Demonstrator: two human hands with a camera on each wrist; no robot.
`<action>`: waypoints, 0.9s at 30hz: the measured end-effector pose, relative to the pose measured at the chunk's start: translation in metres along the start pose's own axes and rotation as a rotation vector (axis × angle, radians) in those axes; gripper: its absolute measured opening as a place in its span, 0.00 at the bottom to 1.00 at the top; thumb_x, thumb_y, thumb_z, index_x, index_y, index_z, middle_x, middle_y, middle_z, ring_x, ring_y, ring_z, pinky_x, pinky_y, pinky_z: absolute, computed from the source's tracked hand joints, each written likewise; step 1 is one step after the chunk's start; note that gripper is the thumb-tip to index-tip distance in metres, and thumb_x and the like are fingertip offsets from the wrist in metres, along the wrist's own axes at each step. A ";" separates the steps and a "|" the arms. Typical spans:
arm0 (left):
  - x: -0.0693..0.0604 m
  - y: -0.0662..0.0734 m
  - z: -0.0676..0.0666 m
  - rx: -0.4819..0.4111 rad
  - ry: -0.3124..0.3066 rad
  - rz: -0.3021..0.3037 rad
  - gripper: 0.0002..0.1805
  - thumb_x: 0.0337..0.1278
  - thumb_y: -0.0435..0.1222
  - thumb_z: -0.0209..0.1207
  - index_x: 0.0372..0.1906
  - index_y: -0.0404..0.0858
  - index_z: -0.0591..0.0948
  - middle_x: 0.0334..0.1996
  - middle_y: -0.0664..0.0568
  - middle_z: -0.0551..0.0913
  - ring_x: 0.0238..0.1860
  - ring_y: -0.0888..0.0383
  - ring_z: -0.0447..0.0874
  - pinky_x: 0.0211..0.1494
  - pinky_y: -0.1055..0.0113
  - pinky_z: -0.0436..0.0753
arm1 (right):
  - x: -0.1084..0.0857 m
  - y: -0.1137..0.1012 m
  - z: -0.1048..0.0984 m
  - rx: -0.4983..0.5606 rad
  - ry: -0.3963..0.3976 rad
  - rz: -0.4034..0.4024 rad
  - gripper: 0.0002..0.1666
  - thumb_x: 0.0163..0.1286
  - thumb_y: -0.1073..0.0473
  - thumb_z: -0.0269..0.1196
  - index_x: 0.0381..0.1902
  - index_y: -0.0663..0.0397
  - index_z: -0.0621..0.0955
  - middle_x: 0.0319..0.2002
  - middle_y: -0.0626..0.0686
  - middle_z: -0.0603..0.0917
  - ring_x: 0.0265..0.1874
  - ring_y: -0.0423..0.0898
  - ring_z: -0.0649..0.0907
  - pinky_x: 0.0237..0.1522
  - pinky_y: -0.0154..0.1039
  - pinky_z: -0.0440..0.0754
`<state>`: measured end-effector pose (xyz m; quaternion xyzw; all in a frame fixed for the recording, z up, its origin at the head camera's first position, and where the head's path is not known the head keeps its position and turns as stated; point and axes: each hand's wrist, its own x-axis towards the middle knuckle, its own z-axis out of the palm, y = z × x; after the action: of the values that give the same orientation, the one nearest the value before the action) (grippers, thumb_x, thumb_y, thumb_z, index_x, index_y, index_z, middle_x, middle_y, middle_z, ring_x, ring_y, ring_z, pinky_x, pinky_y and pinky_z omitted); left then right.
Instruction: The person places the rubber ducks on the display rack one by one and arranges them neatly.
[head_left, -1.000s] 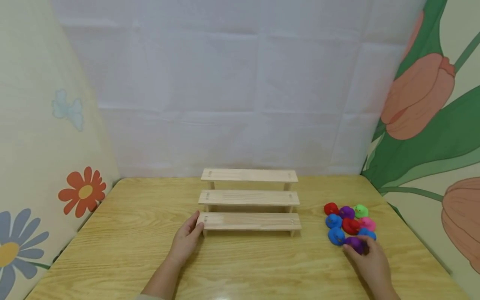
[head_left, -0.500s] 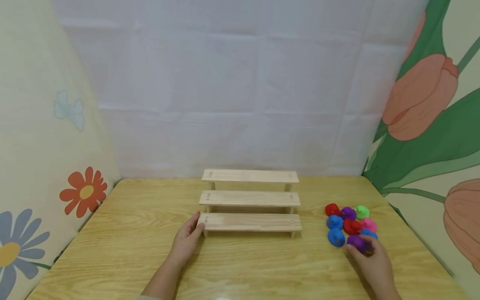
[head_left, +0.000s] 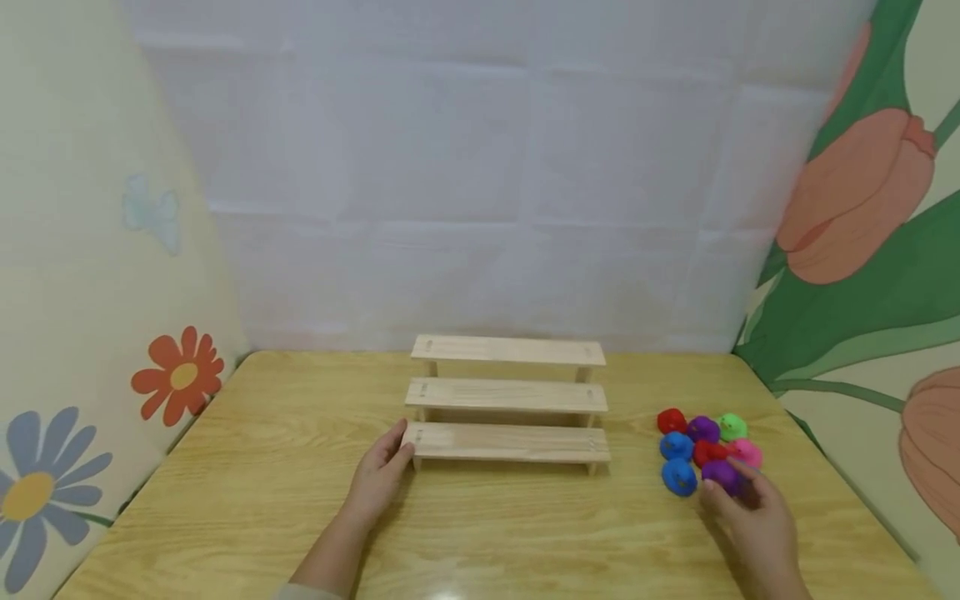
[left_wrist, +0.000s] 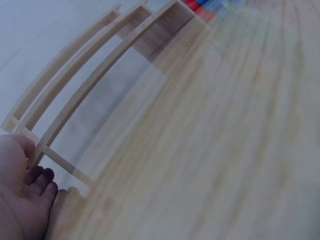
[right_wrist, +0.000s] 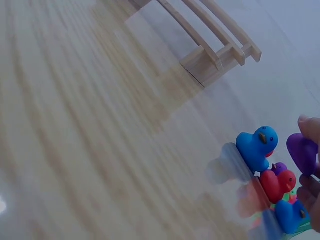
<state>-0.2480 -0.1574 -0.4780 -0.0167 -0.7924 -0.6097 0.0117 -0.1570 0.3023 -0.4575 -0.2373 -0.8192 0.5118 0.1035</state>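
Note:
A three-tier wooden stand (head_left: 506, 442) is on the table, and my left hand (head_left: 377, 477) grips the left end of its lowest board. Thumb above and fingers below show around that board's end in the left wrist view. At the right, my right hand (head_left: 761, 521) pinches a purple rubber duck (head_left: 720, 477) between thumb and fingers. In the right wrist view this purple duck (right_wrist: 302, 154) is raised off the table beside a blue duck (right_wrist: 254, 149). My right hand hides part of the group behind it.
Several small ducks cluster at the table's right: a red duck (head_left: 671, 421), a green duck (head_left: 732, 427), a pink duck (head_left: 747, 453) and others. A white cloth (head_left: 480, 183) hangs behind the wood-grain table (head_left: 480, 533). Flower-painted panels flank both sides.
My right hand has lifted the purple duck from the near edge of the group and moved it slightly away from the blue duck beside it. My left hand keeps its place on the stand.

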 end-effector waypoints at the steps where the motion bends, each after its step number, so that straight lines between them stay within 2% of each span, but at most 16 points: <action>1: 0.000 0.000 0.000 -0.001 0.005 0.000 0.28 0.73 0.32 0.48 0.73 0.26 0.59 0.74 0.35 0.58 0.75 0.43 0.55 0.76 0.52 0.59 | 0.000 -0.001 0.001 -0.004 0.004 -0.017 0.42 0.66 0.41 0.65 0.72 0.51 0.66 0.66 0.63 0.71 0.54 0.39 0.77 0.41 0.15 0.72; 3: -0.001 0.001 0.000 -0.008 0.009 -0.001 0.28 0.73 0.31 0.48 0.73 0.26 0.59 0.74 0.36 0.59 0.75 0.43 0.55 0.76 0.52 0.59 | 0.001 -0.003 0.003 -0.004 0.012 -0.066 0.40 0.66 0.43 0.65 0.70 0.53 0.68 0.64 0.62 0.73 0.45 0.25 0.75 0.38 0.12 0.71; 5: -0.001 0.001 0.001 -0.012 0.009 0.006 0.28 0.73 0.31 0.48 0.72 0.26 0.59 0.74 0.35 0.58 0.75 0.43 0.56 0.76 0.52 0.59 | 0.002 -0.007 0.005 -0.002 0.025 -0.106 0.37 0.66 0.46 0.66 0.69 0.55 0.71 0.62 0.59 0.74 0.38 0.16 0.69 0.38 0.12 0.72; 9: -0.002 0.000 0.001 -0.016 0.009 0.016 0.28 0.72 0.30 0.48 0.72 0.26 0.59 0.73 0.35 0.59 0.75 0.43 0.56 0.75 0.53 0.60 | 0.004 -0.016 0.011 -0.021 0.027 -0.180 0.34 0.66 0.51 0.67 0.66 0.58 0.73 0.60 0.59 0.76 0.36 0.13 0.68 0.38 0.12 0.72; 13: -0.002 -0.001 0.001 -0.023 0.020 0.016 0.28 0.72 0.30 0.48 0.72 0.25 0.59 0.73 0.34 0.60 0.74 0.43 0.57 0.75 0.52 0.60 | 0.008 -0.028 0.017 -0.079 -0.010 -0.212 0.37 0.65 0.47 0.67 0.67 0.58 0.72 0.62 0.65 0.76 0.39 0.19 0.70 0.38 0.12 0.70; 16: -0.002 -0.001 0.002 -0.029 0.023 0.020 0.28 0.72 0.30 0.48 0.72 0.25 0.59 0.73 0.34 0.60 0.74 0.42 0.57 0.75 0.51 0.60 | 0.011 -0.038 0.021 -0.106 -0.036 -0.211 0.39 0.65 0.43 0.67 0.68 0.55 0.72 0.61 0.64 0.77 0.41 0.22 0.71 0.38 0.11 0.68; 20: -0.003 0.000 0.002 -0.025 0.024 0.032 0.28 0.72 0.30 0.48 0.72 0.25 0.59 0.73 0.33 0.60 0.74 0.41 0.57 0.75 0.51 0.60 | 0.014 -0.050 0.027 -0.086 -0.043 -0.244 0.37 0.65 0.45 0.67 0.67 0.54 0.72 0.60 0.62 0.78 0.41 0.20 0.71 0.40 0.11 0.68; 23: -0.004 0.000 0.002 -0.029 0.030 0.038 0.28 0.72 0.29 0.49 0.72 0.24 0.59 0.72 0.32 0.60 0.74 0.41 0.58 0.75 0.51 0.60 | 0.017 -0.060 0.033 -0.065 -0.049 -0.277 0.36 0.65 0.47 0.67 0.67 0.55 0.72 0.61 0.63 0.78 0.49 0.33 0.78 0.40 0.10 0.68; 25: -0.005 0.000 0.002 -0.032 0.037 0.039 0.28 0.71 0.29 0.49 0.71 0.24 0.60 0.72 0.32 0.61 0.74 0.40 0.58 0.75 0.51 0.60 | 0.018 -0.066 0.038 -0.066 -0.059 -0.286 0.36 0.66 0.48 0.67 0.67 0.56 0.72 0.61 0.64 0.78 0.54 0.43 0.79 0.41 0.10 0.67; 26: -0.005 0.000 0.002 -0.033 0.041 0.038 0.28 0.71 0.29 0.49 0.71 0.24 0.60 0.72 0.32 0.61 0.73 0.40 0.59 0.75 0.51 0.60 | 0.019 -0.070 0.040 -0.061 -0.064 -0.288 0.35 0.66 0.48 0.67 0.67 0.56 0.72 0.62 0.64 0.78 0.54 0.43 0.79 0.40 0.10 0.68; 27: -0.006 0.000 0.002 -0.033 0.045 0.037 0.28 0.71 0.29 0.49 0.71 0.24 0.60 0.71 0.32 0.62 0.73 0.40 0.59 0.75 0.50 0.60 | 0.019 -0.073 0.042 -0.059 -0.072 -0.290 0.35 0.66 0.48 0.67 0.67 0.56 0.72 0.62 0.64 0.77 0.55 0.47 0.79 0.40 0.11 0.68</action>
<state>-0.2421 -0.1558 -0.4782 -0.0179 -0.7813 -0.6226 0.0407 -0.2113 0.2517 -0.4132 -0.1009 -0.8628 0.4752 0.1397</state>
